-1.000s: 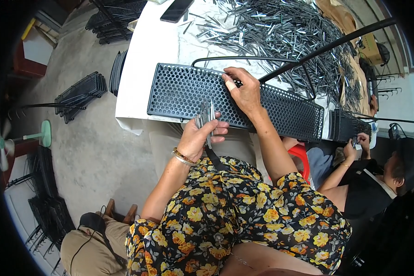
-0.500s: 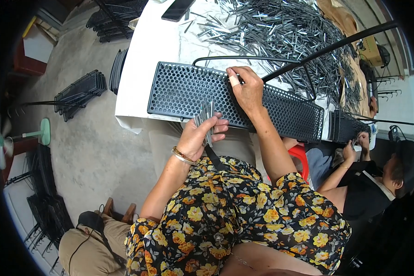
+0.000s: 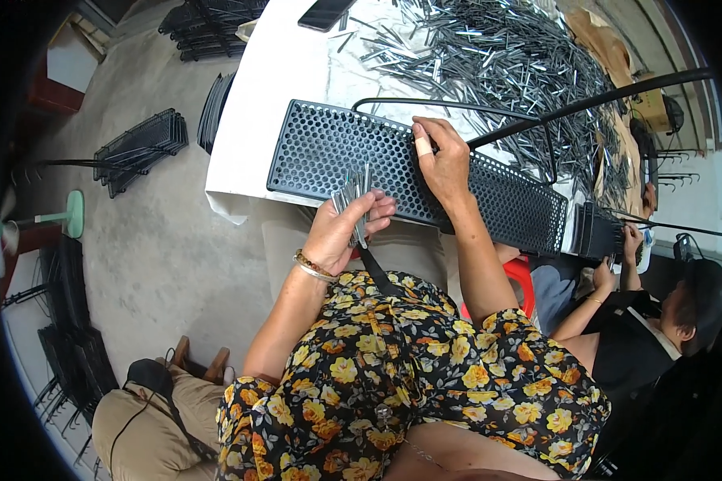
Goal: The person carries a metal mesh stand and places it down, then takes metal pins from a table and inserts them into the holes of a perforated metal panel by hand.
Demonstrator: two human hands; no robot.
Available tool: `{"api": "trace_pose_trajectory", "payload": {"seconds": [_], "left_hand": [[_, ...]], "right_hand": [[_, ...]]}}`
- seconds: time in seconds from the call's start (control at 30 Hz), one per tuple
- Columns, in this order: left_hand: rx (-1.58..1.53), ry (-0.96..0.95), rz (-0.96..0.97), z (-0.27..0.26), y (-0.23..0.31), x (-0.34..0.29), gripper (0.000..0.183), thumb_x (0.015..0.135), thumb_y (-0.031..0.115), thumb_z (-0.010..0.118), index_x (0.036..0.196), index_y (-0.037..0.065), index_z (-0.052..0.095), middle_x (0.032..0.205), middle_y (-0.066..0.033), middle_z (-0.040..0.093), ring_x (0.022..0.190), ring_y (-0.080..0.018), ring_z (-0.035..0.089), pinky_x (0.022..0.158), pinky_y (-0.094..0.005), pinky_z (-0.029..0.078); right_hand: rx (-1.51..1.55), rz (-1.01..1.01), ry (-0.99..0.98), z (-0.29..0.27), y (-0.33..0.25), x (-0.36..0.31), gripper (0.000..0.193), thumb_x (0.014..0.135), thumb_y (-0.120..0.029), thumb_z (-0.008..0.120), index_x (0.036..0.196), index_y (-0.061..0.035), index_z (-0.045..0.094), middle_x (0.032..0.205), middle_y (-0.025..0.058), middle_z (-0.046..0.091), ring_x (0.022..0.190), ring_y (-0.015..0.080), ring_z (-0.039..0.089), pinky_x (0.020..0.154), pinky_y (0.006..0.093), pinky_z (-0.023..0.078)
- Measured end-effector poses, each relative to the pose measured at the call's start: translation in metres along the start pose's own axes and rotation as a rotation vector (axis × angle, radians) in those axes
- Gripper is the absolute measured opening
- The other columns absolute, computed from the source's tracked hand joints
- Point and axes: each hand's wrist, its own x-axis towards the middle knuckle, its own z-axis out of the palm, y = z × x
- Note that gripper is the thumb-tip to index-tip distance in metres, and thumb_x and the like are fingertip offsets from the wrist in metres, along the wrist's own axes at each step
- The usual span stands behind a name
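Surface: white-covered, carries the panel; pile and phone lie on it beyond the panel.
Perforated panel: long black metal strip full of round holes, lying flat at the near edge of the surface. Long axis runs left to right and slightly down toward the right; its right end reaches a co-worker's hands. Judged stiff and fairly heavy, best gripped along its long edges.
Wire frame: thin black loop rising off the panel's far edge.
Pin pile: loose grey metal pins heaped beyond the panel.
Phone: dark, past the panel's left end.
Right hand: palm down on the panel's middle; fingers pressed to its far edge. Whether they pinch a pin, cannot tell.
Left hand: just in front of the panel's near edge, clenched round the pin bundle.
Pin bundle: handful of thin grey pins, fanned, tips pointing up and away toward the panel. Judged light, rigid, smooth, apt to slip; hold at the lower ends.
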Motion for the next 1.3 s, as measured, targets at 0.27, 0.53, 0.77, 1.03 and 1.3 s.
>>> {"api": "trace_pose_trajectory", "payload": {"seconds": [0.27,0.53,0.77,1.03,1.3], "left_hand": [[0.020,0.001,0.026,-0.011,0.003,-0.009,0.025,0.089,0.012,0.055,0.104,-0.007,0.057,0.101,-0.0174,0.063,0.092,-0.0216,0.063,0.077,-0.0252,0.054],[-0.015,-0.001,0.008,-0.020,0.012,-0.022,0.022,0.090,0.013,0.054,0.103,-0.005,0.057,0.094,-0.0152,0.064,0.084,-0.0206,0.064,0.072,-0.0314,0.056],[0.078,-0.031,0.054,-0.028,0.022,-0.037,0.023,0.090,0.013,0.055,0.107,-0.002,0.056,0.090,-0.0122,0.065,0.076,-0.0161,0.064,0.066,-0.0273,0.056],[0.059,0.092,0.169,-0.050,0.034,-0.059,0.024,0.090,0.014,0.056,0.106,-0.002,0.055,0.082,-0.0080,0.063,0.063,-0.0091,0.057,0.056,-0.0216,0.050],[0.003,0.170,0.191,-0.052,0.052,-0.079,0.024,0.090,0.013,0.054,0.107,-0.003,0.050,0.084,-0.0122,0.063,0.067,-0.0115,0.058,0.057,-0.0243,0.051]], "right_hand": [[0.006,-0.003,-0.005,0.006,-0.003,-0.009,0.016,0.085,-0.010,0.060,0.096,0.0002,0.065,0.090,0.0138,0.065,0.079,0.0246,0.063,0.070,0.0305,0.049],[0.074,0.019,0.020,0.007,-0.036,-0.015,0.019,0.082,-0.012,0.063,0.098,-0.0016,0.065,0.088,0.0119,0.062,0.071,0.0215,0.059,0.062,0.0297,0.047],[0.690,0.550,-0.572,0.020,-0.095,-0.011,0.021,0.082,-0.015,0.065,0.096,0.0015,0.066,0.081,0.0056,0.064,0.066,0.0066,0.053,0.056,0.0199,0.042],[0.795,0.502,-0.451,0.042,-0.126,0.018,0.023,0.084,-0.010,0.063,0.103,0.0029,0.062,0.083,0.0067,0.066,0.075,0.0095,0.059,0.067,0.0210,0.048],[0.317,-0.127,-0.050,0.095,-0.132,0.042,0.021,0.080,-0.011,0.067,0.100,-0.0057,0.066,0.081,0.0077,0.065,0.078,0.0163,0.062,0.072,0.0280,0.047]]}}
